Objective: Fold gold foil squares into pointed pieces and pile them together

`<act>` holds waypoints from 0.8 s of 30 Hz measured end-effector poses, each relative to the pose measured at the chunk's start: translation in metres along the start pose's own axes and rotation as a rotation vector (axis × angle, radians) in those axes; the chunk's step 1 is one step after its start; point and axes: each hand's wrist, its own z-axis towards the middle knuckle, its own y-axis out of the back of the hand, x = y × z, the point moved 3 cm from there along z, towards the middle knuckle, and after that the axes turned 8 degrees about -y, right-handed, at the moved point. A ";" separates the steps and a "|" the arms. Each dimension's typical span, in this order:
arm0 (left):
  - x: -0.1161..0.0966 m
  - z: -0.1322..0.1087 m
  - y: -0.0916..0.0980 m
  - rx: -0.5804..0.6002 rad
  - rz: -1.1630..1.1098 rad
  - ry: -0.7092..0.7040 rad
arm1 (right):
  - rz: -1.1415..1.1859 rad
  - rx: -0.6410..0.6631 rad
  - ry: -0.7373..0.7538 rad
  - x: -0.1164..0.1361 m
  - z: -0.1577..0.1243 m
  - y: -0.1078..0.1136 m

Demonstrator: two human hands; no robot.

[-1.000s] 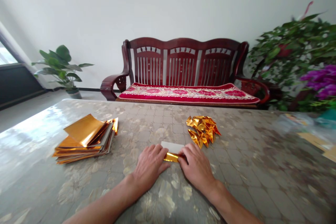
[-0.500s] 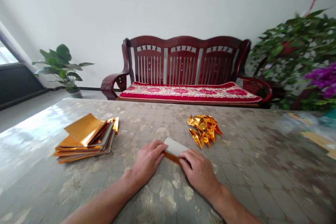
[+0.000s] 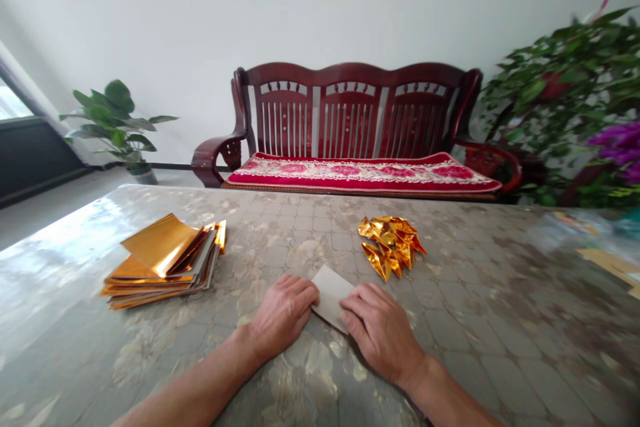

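Observation:
Between my hands lies a small sheet of paper [image 3: 333, 297], its grey-white side up and set at a slant on the table. No gold shows on it now. My left hand [image 3: 283, 317] holds its left edge with the fingertips, and my right hand [image 3: 380, 333] holds its right edge, fingers lying over the lower corner. Left of my hands is a loose stack of gold foil sheets [image 3: 165, 263]. Beyond the paper lies a pile of folded gold foil pieces [image 3: 391, 247], which neither hand touches.
The table has a mottled, glossy grey-brown cover [image 3: 475, 293]. Past its far edge stand a dark red wooden bench [image 3: 350, 113] with a red cushion, a potted plant [image 3: 117, 123] and a leafy plant with purple flowers [image 3: 560, 100]. Clutter lies at the far right.
The paper has turned, and its gold folded strip no longer shows, leaving only the grey side. My hands have shifted slightly apart along its edges. The stack and pile have not moved.

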 end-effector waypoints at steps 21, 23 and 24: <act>-0.039 -0.002 0.005 0.146 0.124 -0.111 | -0.188 0.010 -0.326 -0.014 0.019 -0.008; -0.041 -0.001 0.006 0.164 0.124 -0.109 | -0.180 0.037 -0.354 -0.011 0.020 -0.006; -0.041 -0.001 0.006 0.171 0.125 -0.107 | -0.169 0.045 -0.368 -0.011 0.021 -0.006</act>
